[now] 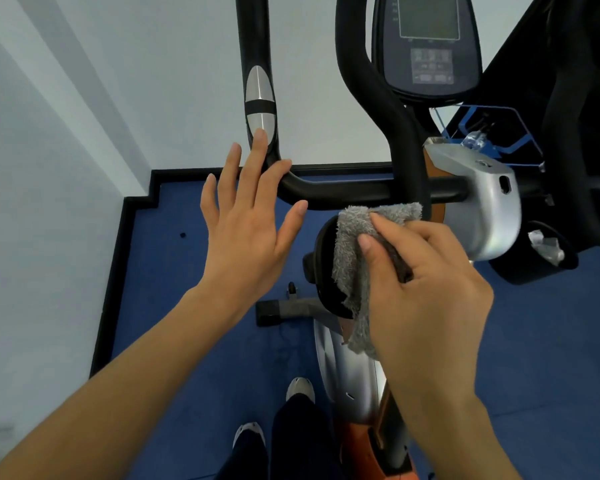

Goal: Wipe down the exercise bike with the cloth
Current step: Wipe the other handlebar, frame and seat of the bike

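No brand name or readable writing shows anywhere on the exercise bike (489, 202); the console (428, 46) has a grey screen and a block of buttons, but its markings are too blurred to read, and its top is cut off by the frame edge. The bike is black and silver with orange trim lower down, and its black handlebar (343, 190) carries two oval silver pads on the upright part at the left. The cloth (357, 258) is a grey, fluffy terry rag, crumpled and hanging in folds, and it sits just below the crossbar of the handlebar, draped against a round black knob (323, 268) on the bike's column. The right hand (426, 289) grips the cloth, fingers pinched into its folds, and hides much of it and the knob behind. The left hand (246, 216) is spread flat with nothing in it, fingertips touching the bend of the handlebar near the lower silver pad. Below, a blue floor (187, 323) meets a white wall (66, 150) along a black skirting. A blue wire rack (492, 133) to the right holds something clear that I cannot make out. Two shoe tips and dark trouser legs show at the bottom edge.
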The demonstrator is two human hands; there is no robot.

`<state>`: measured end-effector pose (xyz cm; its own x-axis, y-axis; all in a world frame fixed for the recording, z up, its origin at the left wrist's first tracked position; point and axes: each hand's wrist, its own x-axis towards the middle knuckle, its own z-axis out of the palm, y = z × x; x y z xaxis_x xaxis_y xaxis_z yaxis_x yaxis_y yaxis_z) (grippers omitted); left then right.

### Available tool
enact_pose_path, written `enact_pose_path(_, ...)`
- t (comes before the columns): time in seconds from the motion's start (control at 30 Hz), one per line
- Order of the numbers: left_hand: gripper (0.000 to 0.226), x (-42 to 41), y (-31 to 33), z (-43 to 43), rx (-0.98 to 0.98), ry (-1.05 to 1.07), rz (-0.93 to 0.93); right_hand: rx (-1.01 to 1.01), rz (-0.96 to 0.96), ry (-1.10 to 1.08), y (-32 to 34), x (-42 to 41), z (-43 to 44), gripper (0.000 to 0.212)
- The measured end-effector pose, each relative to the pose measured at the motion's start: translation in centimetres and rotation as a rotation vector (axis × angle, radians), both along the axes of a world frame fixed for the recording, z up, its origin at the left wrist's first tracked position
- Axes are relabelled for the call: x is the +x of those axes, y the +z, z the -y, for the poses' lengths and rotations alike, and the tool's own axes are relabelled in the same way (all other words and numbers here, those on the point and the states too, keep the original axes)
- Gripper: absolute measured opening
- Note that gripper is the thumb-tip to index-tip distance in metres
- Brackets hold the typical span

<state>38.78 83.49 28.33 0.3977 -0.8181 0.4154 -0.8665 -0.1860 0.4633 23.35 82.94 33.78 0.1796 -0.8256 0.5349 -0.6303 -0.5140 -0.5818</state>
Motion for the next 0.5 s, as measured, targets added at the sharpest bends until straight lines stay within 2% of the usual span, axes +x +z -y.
enact_pose_path(0.2, 0.051, -0.1, -0.2, 0.2, -0.016, -0.004, -0.021, 0.069, -0.107, 0.012, -0.5, 1.6, -0.4, 0.022)
enact_pose_path(0.37, 0.05, 0.0, -0.4, 0.3, -0.024, -0.009, -0.013, 0.149, -0.007, 0.1, -0.3, 1.3, 0.1, 0.02)
enact_pose_path(0.5, 0.049, 0.2, -0.5, 0.3, -0.022, -0.002, 0.003, 0.149, -0.015, 0.142, -0.6, 1.1, -1.0, 0.022)
